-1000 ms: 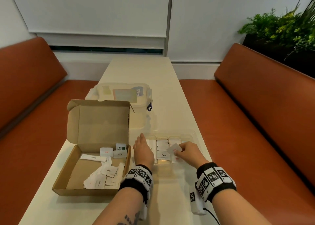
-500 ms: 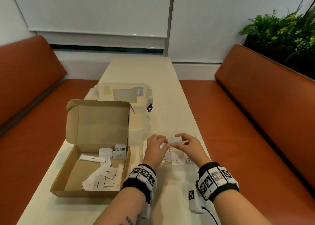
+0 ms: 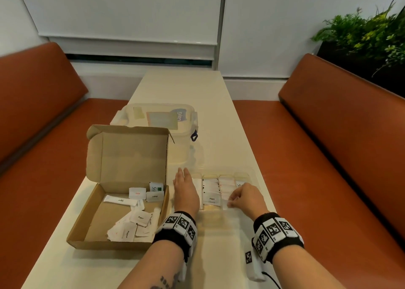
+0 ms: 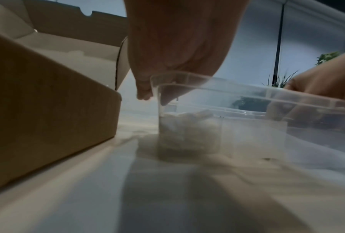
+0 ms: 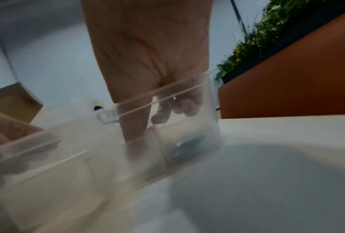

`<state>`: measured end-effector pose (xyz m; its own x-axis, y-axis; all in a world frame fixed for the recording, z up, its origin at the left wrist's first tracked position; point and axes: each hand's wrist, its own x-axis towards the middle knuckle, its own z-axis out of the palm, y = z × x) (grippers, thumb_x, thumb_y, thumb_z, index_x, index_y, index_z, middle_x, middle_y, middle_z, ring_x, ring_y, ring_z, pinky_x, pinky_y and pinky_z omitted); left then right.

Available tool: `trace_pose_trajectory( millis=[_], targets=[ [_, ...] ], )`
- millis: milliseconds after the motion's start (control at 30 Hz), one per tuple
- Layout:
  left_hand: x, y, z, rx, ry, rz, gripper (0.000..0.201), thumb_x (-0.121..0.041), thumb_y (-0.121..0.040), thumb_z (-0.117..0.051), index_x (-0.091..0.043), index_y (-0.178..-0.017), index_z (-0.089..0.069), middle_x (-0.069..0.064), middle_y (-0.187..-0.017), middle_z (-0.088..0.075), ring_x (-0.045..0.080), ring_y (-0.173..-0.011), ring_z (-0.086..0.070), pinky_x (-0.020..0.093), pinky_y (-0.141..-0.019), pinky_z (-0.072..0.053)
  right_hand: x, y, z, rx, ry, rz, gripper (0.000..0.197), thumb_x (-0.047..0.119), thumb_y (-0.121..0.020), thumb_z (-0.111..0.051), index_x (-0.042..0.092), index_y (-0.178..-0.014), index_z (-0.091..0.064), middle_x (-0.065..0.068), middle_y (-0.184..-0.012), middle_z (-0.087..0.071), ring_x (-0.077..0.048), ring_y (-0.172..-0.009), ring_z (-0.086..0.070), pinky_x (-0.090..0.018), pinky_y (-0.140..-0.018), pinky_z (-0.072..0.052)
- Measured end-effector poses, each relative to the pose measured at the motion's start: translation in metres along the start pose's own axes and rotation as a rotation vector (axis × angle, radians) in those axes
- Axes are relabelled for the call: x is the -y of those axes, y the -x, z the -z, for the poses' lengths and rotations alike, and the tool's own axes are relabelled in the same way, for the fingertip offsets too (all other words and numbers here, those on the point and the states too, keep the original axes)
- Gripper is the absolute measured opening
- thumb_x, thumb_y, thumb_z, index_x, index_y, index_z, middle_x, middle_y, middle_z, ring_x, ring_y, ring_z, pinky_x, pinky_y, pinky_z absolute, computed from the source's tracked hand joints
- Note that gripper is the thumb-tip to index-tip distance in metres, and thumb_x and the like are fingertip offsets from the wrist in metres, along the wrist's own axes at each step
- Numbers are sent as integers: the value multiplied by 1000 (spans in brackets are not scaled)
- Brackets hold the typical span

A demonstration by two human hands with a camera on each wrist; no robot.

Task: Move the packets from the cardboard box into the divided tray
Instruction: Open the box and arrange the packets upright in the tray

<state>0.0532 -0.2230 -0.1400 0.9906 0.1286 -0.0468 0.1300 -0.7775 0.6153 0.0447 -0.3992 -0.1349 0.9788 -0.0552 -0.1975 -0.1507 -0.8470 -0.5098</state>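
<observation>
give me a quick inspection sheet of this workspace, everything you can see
surface: long cream table, bare at the far end
job's things: open cardboard box holds many white packets; clear divided tray right of it, packets in its compartments
clutter: lidded clear storage tub behind the box
hands: left hand flat over the tray's left end; right hand with fingers curled inside the tray, hold unclear
cables: black cable by the right wrist
surroundings: orange benches, plants, window blinds
</observation>
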Motion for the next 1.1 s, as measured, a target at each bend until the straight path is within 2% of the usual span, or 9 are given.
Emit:
trace_pose_trajectory(
  millis=[67, 200, 267, 500, 800, 933, 1000, 1067, 1100],
  targets=[
    [3, 1, -1, -8, 21, -7, 71, 17, -89, -26, -8, -152, -2, 8, -160, -1, 24, -147, -4, 31, -119, -11, 1, 0, -1, 6, 35, 18, 9, 20, -72, -80, 19, -73, -71, 10, -72, -56, -8, -70, -53, -15, -52, -32],
    [6, 0, -3, -17, 30, -24, 72, 18, -88, -26, -8, -151, -3, 7, -160, -3, 22, -147, -6, 29, -119, -11, 1, -3, 1, 25, 108, 69, 38, 15, -67, -80, 22, -66, -42, 5, -75, -48, -12, -64, -44, -21, -52, -31],
    [6, 0, -3, -25, 22, -23, 72, 18, -88, -26, -8, -151, -4, 7, -160, -3, 22, -147, -7, 29, -119, -12, 3, -4, 1, 25, 164, 83, 44, 16, -66, -80, 22, -64, -36, 5, -72, -46, -12, -62, -41, -22, -51, -30],
    [9, -2, -2, -16, 2, -38, 72, 17, -89, -30, -9, -151, -6, 6, -160, -5, 21, -147, -11, 27, -117, -13, 5, -4, 0, 8, 163, 54, 43, 15, -67, -78, 21, -61, -35, 6, -67, -42, -11, -57, -38, -23, -49, -26],
    [1, 3, 5, 26, 21, -22, 72, 17, -89, -29, -9, -151, -4, 7, -160, -3, 21, -147, -7, 30, -119, -14, -2, -6, -4, -15, 67, 48, 40, 14, -69, -79, 19, -64, -39, 5, -68, -47, -9, -55, -39, -21, -51, -31],
    [-1, 8, 15, 63, 54, -19, 63, 4, -96, -30, -13, -152, -7, 4, -160, -4, 17, -148, -3, 28, -119, -6, 3, -5, 0, -23, 60, 63, 33, 27, -73, -77, 18, -71, -46, 2, -71, -51, -11, -59, -43, -22, -52, -32],
    [0, 13, 21, 35, 122, -48, 50, -11, -102, -30, -13, -151, -20, 4, -159, -16, 15, -146, -12, 25, -116, -9, 14, -2, 3, -116, 21, 106, 28, 31, -78, -72, 17, -74, -49, 1, -72, -54, -12, -62, -46, -24, -53, -33],
    [0, 20, 31, -31, 270, -52, 41, -18, -102, -34, -11, -141, -42, 6, -146, -42, 17, -136, -36, 25, -111, -26, 32, 2, 5, -204, -60, 176, 20, 30, -83, -68, 17, -78, -53, 1, -74, -54, -11, -65, -47, -25, -54, -33],
    [1, 23, 38, -74, 301, -56, 36, -19, -102, -36, -10, -133, -50, 7, -135, -54, 18, -125, -47, 25, -103, -36, 44, 6, 5, -227, -111, 210, 17, 28, -83, -67, 17, -79, -55, 2, -74, -54, -10, -65, -47, -24, -54, -33]
  ],
)
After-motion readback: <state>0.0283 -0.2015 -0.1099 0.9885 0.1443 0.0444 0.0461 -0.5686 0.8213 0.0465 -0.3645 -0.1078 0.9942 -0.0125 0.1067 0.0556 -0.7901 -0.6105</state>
